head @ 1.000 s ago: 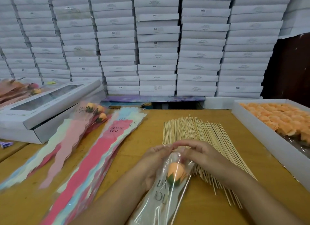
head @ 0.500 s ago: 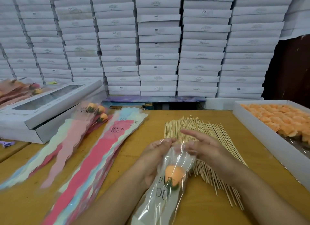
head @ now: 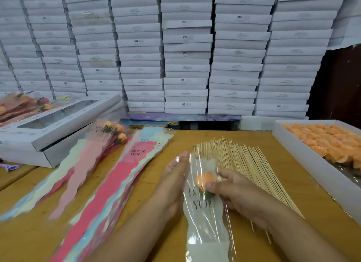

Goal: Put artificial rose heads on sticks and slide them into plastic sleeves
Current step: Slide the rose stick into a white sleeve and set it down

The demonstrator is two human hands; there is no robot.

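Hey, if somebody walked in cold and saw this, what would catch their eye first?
Probably the wall of stacked white boxes filling the background. Then, front and centre, the orange rose head inside the clear sleeve held between the left hand and right hand, with bamboo sticks fanned out behind.

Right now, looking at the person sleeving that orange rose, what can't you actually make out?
All in the head view:
- Thin wooden stick under the orange artificial rose head: veiled by the clear plastic sleeve printed LOVE YOU.
- Sleeve's lower end: cut off by the bottom edge.
- Small print on the stacked white boxes: too tiny to read.
- Right hand palm: turned away.
- Left hand thumb: behind the sleeve.
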